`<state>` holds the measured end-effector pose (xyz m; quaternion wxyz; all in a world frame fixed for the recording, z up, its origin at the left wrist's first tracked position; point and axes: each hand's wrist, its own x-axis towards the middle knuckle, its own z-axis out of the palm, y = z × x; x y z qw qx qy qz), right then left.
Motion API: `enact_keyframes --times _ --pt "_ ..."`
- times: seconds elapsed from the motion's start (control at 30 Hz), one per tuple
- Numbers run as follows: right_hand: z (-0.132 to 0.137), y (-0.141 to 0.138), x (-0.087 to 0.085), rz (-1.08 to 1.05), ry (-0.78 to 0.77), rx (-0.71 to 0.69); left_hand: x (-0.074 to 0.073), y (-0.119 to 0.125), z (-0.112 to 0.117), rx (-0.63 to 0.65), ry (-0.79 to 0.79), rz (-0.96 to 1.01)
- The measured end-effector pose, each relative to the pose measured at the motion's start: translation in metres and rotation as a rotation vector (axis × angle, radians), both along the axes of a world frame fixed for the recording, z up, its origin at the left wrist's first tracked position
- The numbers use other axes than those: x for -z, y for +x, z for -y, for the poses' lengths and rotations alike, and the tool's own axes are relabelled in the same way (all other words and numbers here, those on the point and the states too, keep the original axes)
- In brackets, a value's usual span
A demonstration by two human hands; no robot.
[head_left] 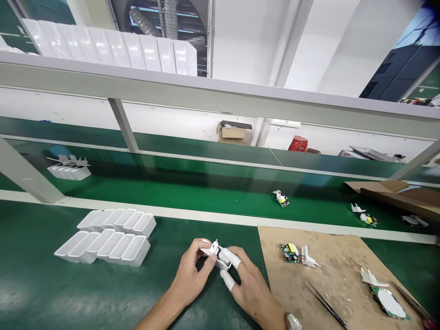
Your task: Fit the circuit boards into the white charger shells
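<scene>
My left hand pinches a white plug piece between thumb and fingers. Below and against it is a small white charger housing, gripped by my right hand, which wears white finger cots on two fingers. Dark parts show at the housing's opening; my fingers hide much of the rest. Right of my hands, on a brown board, lie a circuit board with a wired white plug, tweezers, and another circuit board beside a plug piece.
Two rows of open white housings stand on the green bench to the left. Across a pale rail, a green belt carries another housing group and loose circuit assemblies. A cardboard box sits far right, beneath a shelf.
</scene>
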<state>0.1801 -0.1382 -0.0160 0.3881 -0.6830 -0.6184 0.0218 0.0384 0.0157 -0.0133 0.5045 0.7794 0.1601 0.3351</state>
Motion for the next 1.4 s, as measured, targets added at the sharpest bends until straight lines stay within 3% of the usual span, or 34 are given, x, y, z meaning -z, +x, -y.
enact_keyframes --times 0.2,0.43,0.53,0.67,0.77,1.0,1.4 --pt "0.001 0.0 -0.005 0.137 0.1 -0.018 -0.006 -0.008 0.003 0.114 -0.087 0.047" --pt "0.004 -0.001 0.002 -0.079 0.2 -0.013 -0.005 -0.01 0.005 0.132 -0.232 0.067" --pt "0.001 -0.008 0.001 -0.572 0.157 0.034 -0.009 -0.01 0.007 0.124 -0.236 0.077" --pt "-0.005 -0.015 -0.011 -1.451 0.077 0.015 -0.009 -0.009 0.012 0.106 -0.011 0.001" --pt "-0.007 -0.018 -0.019 -1.738 0.054 -0.016 -0.003 -0.007 0.017 0.032 0.139 -0.054" --pt "-0.007 -0.019 -0.018 -1.819 0.04 -0.006 0.002 -0.004 0.015 0.0 0.262 -0.051" --pt "-0.005 -0.024 -0.011 -1.779 -0.008 -0.051 -0.002 -0.004 0.015 -0.006 0.266 0.017"
